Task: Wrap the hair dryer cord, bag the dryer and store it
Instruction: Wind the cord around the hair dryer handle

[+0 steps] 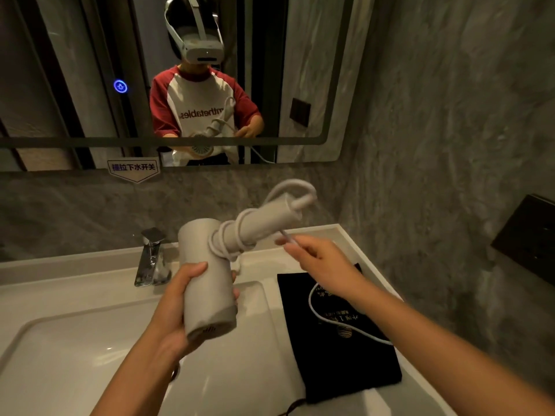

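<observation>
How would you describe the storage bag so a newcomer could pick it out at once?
Start at the white sink counter below the mirror. On its right side, beside the basin, lies the black bag, flat and empty, under the right hand. It is the only dark, soft thing there, with gold print, and a loop of pale cord crosses it.

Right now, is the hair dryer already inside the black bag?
No, the hair dryer is held above the sink in the left hand, while the black bag lies flat on the counter.
</observation>
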